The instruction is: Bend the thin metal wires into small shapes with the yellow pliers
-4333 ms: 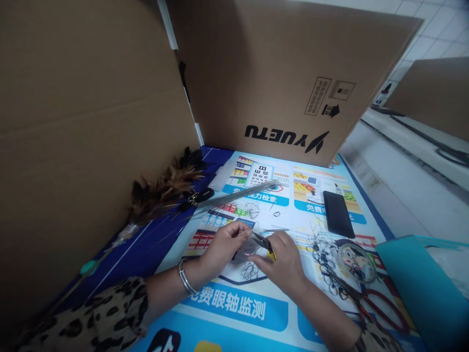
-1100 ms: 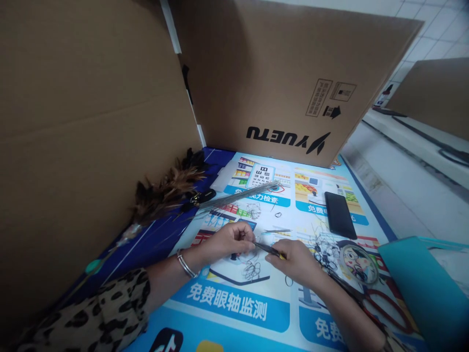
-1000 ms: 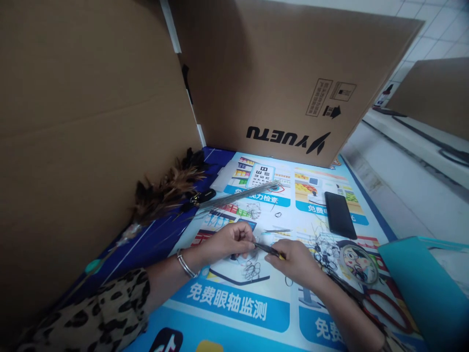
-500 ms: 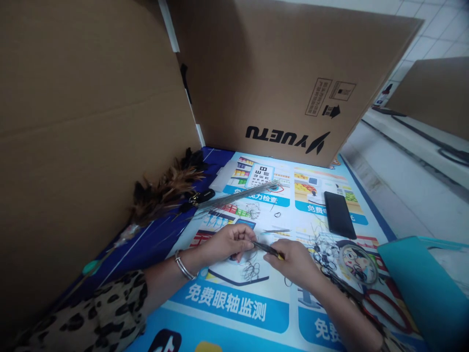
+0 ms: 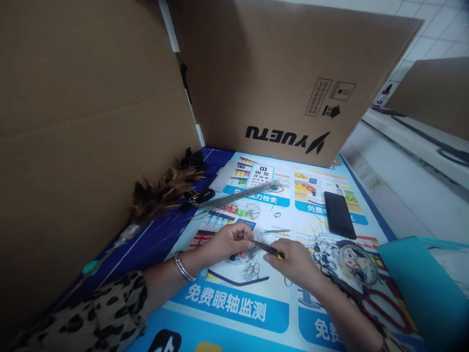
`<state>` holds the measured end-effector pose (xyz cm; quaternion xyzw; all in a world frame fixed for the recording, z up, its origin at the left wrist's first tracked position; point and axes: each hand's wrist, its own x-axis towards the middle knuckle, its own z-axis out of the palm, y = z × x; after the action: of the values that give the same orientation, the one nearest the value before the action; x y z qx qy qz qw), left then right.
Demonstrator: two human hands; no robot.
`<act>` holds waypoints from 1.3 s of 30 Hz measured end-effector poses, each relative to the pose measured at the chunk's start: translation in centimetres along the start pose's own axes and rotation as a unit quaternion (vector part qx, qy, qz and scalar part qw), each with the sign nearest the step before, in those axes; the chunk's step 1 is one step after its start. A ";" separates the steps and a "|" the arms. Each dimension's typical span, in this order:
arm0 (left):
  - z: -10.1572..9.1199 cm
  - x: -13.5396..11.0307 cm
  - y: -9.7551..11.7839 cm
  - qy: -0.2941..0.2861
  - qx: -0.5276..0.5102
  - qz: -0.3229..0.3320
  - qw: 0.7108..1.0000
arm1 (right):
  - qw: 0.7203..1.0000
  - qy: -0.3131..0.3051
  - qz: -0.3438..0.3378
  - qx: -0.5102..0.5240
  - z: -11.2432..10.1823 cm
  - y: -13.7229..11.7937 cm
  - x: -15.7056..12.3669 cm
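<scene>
My right hand (image 5: 291, 259) is closed round the handles of a pair of pliers (image 5: 266, 248), whose narrow jaws point left. The tips of the jaws meet the fingers of my left hand (image 5: 234, 240), which are pinched together. A thin wire seems to be in that pinch, though it is too fine to see well. Just below lies a small tangle of bent wire pieces (image 5: 251, 270). Beyond my hands, a few short straight wires (image 5: 277, 231) rest on the printed mat, and farther back lies a bundle of long straight wires (image 5: 242, 194).
At the right are a pile of wire loops (image 5: 324, 249), a clear round roll (image 5: 361, 264), red-handled scissors (image 5: 388, 309), a black phone-like slab (image 5: 339, 214) and a teal folder (image 5: 421, 288). Brown feathers (image 5: 164, 188) lie at left. Cardboard walls (image 5: 289, 73) stand left and behind.
My left fingers have shifted very slightly at the plier tips. The pliers and my right hand stay almost in place.
</scene>
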<state>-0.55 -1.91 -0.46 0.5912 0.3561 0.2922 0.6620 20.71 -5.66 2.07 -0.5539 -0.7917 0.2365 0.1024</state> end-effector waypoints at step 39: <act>1.6 -0.3 -0.3 0.016 -0.134 -0.011 0.991 | 0.977 0.128 -0.044 0.167 2.4 -0.8 0.3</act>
<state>0.53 -3.09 -0.66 0.4883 0.3307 0.3389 0.7330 18.88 -6.23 0.37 -0.5190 -0.7453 0.2879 0.3039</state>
